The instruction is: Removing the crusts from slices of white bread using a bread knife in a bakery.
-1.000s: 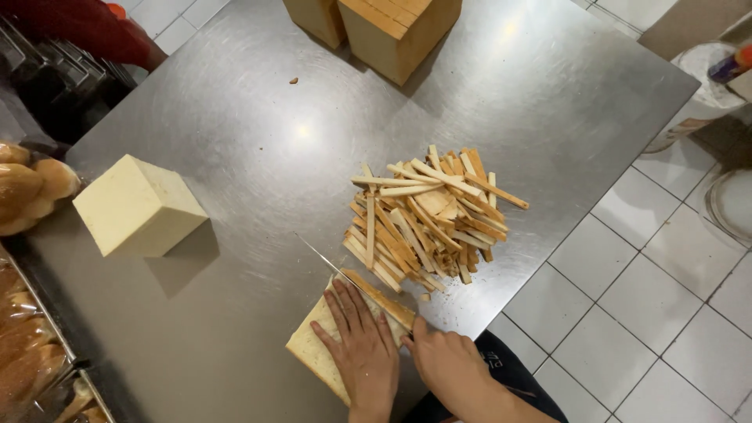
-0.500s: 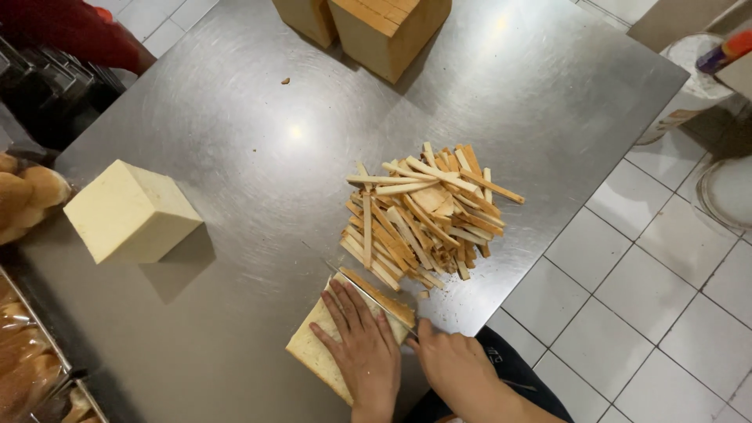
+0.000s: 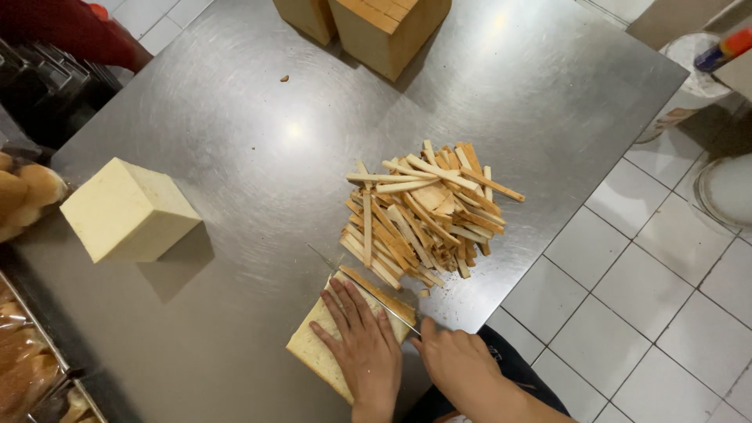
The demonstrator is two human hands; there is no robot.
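My left hand lies flat, fingers spread, on a stack of pale bread slices at the near edge of the steel table. My right hand grips a long thin knife whose blade runs along the stack's right side, beside a brown crust strip. Just beyond lies a heap of cut crust strips.
A crustless bread block stands at the table's left. Two tall crusted loaves stand at the far edge. Bread rolls and bagged bread sit at left. White floor tiles and buckets lie to the right.
The knife has slid a little along the stack's right edge. My left hand stays pressed on the bread. The view shifted slightly.
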